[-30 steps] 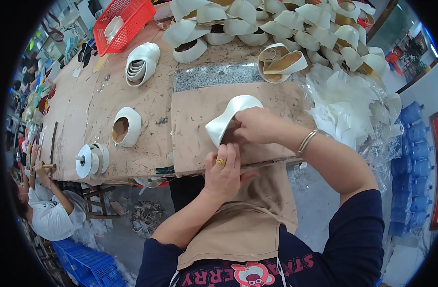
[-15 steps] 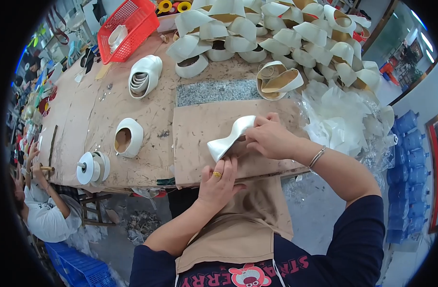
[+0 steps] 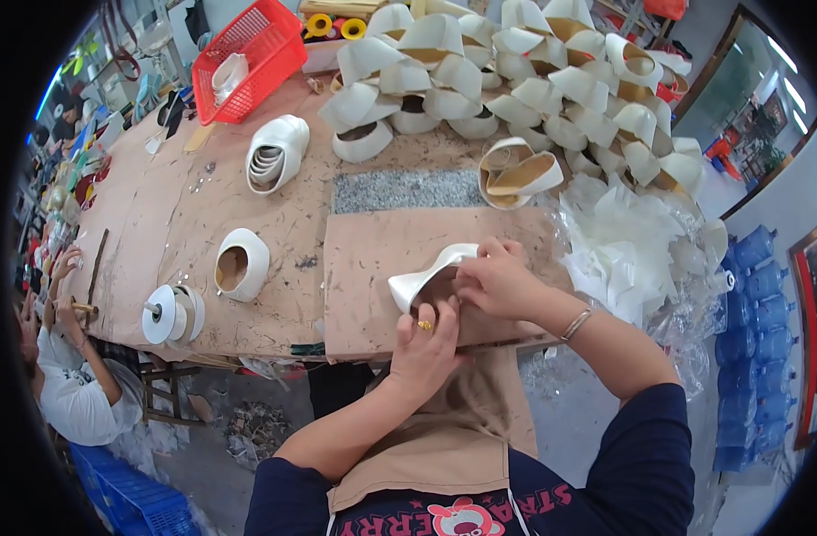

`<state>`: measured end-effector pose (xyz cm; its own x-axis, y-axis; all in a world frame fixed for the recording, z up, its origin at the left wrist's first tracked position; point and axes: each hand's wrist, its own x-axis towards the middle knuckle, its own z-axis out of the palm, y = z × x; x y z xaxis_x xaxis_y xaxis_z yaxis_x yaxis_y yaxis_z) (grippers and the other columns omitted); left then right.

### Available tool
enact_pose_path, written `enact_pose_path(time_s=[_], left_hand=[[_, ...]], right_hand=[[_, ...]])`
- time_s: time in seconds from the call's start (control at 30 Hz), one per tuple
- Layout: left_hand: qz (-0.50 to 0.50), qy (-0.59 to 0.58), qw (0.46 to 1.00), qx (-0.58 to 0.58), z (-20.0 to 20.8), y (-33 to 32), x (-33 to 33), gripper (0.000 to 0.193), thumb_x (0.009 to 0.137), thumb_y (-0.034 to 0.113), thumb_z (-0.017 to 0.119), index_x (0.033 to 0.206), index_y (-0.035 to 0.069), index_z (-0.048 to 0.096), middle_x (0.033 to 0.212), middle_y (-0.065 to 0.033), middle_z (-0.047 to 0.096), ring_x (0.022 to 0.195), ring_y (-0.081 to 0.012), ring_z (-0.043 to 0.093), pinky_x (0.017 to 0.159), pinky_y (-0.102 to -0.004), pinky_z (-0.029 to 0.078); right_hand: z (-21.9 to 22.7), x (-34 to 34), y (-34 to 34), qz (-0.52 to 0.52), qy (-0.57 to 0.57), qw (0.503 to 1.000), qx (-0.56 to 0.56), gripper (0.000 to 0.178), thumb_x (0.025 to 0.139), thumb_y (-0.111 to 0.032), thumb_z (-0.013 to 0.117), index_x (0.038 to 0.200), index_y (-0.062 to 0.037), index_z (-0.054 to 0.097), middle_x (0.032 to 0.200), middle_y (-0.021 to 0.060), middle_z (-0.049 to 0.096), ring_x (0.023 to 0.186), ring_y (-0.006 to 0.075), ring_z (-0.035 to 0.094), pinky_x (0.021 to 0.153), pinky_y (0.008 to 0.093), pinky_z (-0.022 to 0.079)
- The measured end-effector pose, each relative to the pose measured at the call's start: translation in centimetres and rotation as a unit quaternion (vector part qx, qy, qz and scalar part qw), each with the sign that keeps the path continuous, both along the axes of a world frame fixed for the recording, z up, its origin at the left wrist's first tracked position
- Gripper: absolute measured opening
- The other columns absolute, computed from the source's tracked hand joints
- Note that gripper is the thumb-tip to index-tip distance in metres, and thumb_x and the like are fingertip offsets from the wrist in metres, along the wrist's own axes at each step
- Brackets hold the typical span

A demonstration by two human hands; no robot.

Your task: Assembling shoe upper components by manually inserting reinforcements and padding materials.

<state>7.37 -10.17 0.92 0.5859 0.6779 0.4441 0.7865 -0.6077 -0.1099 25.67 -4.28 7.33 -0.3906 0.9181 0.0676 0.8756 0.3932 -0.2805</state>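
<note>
A glossy white shoe upper [image 3: 419,277] is between my two hands, low over the brown work board [image 3: 364,234]. My right hand [image 3: 498,279] pinches its far right edge, fingers bent over the rim. At the near side my left hand [image 3: 426,344], with a gold ring, has its fingertips curled onto the lower edge. The upper's dark inside opening faces toward me, partly covered by my fingers. Beyond the board, a pair of nested white uppers with tan lining [image 3: 519,175] lies beside a grey stone slab [image 3: 404,191].
A big heap of white uppers [image 3: 453,61] fills the back. Left stand a single upper [image 3: 242,265], a nested stack [image 3: 278,154], tape rolls [image 3: 165,314] and a red basket [image 3: 270,54]. Crumpled clear plastic [image 3: 618,241] lies right. A co-worker [image 3: 83,384] sits far left.
My left hand has shifted right along the near edge of the upper. The upper has tilted, showing more of its inner opening. My right hand keeps its pinch.
</note>
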Motion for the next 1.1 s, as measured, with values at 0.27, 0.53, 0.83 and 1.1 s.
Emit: enact_pose_path(time_s=[0.27,0.53,0.83,1.1], left_hand=[[-0.055,0.028,0.996,-0.06,0.9,-0.6,0.5,0.091,0.063,0.055,0.07,0.121,-0.011,0.048,0.117,-0.0191,0.043,0.121,-0.0376,0.043,0.104,-0.0505,0.033],[-0.087,-0.033,0.994,-0.049,1.6,0.5,0.6,0.093,0.057,0.044,0.079,0.124,-0.012,0.046,0.115,-0.019,0.045,0.117,-0.0329,0.047,0.099,-0.0384,0.04],[-0.082,-0.04,0.994,-0.066,0.6,1.8,1.3,0.092,0.058,0.043,0.079,0.128,-0.005,0.045,0.117,-0.0187,0.048,0.114,-0.0311,0.049,0.094,-0.037,0.044],[-0.249,-0.362,0.824,-0.359,8.8,0.8,-3.2,0.056,0.076,0.034,0.075,0.116,0.0,0.057,0.103,-0.0134,0.062,0.093,-0.0238,0.061,0.08,-0.0351,0.049]], right_hand=[[4.2,1.6,-0.9,0.36,-0.147,0.9,0.196,0.013,0.079,-0.018,0.055,0.091,-0.0172,0.061,0.104,-0.0052,0.059,0.121,0.0203,0.043,0.106,0.0506,0.024],[-0.5,2.0,-2.2,-0.023,0.107,0.993,0.038,0.013,0.073,-0.022,0.07,0.081,-0.0147,0.063,0.087,-0.0032,0.063,0.105,0.0195,0.049,0.101,0.0497,0.022],[-2.1,1.3,-1.6,-0.147,0.169,0.974,0.031,0.019,0.072,-0.02,0.071,0.087,-0.0124,0.062,0.077,-0.0016,0.06,0.1,0.0195,0.05,0.093,0.0417,0.029],[-1.0,-0.9,-4.2,-0.129,0.135,0.981,0.049,0.017,0.072,-0.016,0.07,0.087,-0.0115,0.063,0.079,0.0017,0.057,0.095,0.0209,0.05,0.091,0.0412,0.032]])
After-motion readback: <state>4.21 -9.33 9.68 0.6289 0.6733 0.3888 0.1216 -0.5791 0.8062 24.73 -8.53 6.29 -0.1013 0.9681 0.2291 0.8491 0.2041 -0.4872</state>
